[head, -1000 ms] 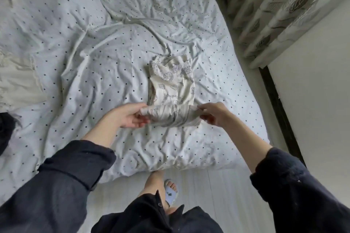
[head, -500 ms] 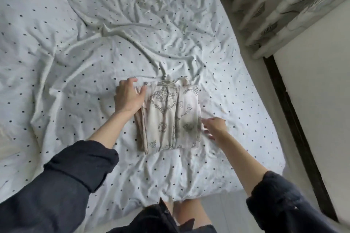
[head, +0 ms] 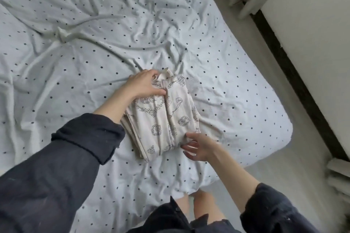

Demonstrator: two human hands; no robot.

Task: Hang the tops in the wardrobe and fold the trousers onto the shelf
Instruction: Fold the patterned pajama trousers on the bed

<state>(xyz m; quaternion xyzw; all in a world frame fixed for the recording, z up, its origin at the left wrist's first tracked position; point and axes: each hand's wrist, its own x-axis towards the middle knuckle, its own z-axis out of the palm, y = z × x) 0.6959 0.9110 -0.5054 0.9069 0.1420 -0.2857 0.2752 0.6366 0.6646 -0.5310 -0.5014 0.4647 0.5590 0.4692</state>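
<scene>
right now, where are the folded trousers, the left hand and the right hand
folded trousers [head: 162, 119]: head view, middle of the printed top layer
left hand [head: 143, 83]: head view, back of the hand
right hand [head: 198, 147]: head view, palm

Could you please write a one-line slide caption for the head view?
Both hands, left hand and right hand, settle the folded patterned trousers on the dotted bedsheet.
</scene>
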